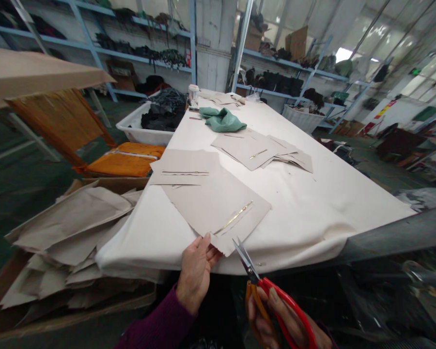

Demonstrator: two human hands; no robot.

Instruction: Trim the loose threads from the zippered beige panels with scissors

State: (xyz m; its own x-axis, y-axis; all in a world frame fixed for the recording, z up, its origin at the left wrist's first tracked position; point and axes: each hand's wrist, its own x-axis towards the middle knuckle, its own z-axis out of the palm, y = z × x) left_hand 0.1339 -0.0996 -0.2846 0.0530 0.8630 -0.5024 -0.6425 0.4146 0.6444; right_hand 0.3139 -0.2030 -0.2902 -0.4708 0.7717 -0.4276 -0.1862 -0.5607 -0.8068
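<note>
At the near left, a box (7, 310) on the floor holds loose grey offcuts (69, 232). Right of it, the cloth-covered counter (330, 194) carries the sheet (210, 198), a grey piece with a thin gold strip (234, 218) set into it, lying at the near edge.

The left hand (196, 271) reaches up from below the counter edge in a purple sleeve. Its fingers are closed on the sheet's near edge, pinning it by the corner. Just right of that, the scissors (252, 274) point up and far, their blades parted and the tips touching or just short of the sheet's near corner. The right hand (279, 320) is wrapped through the red and orange handles, low in the view, wrist bent upward.

The work in hand looks like trimming the sheet, at the point where a cut starts. A clean cut here would call for the sheet held taut and the blades fed onto the edge.

Farther off lie a pile (261, 150) of like sheets and a green cloth (221, 120).
</note>
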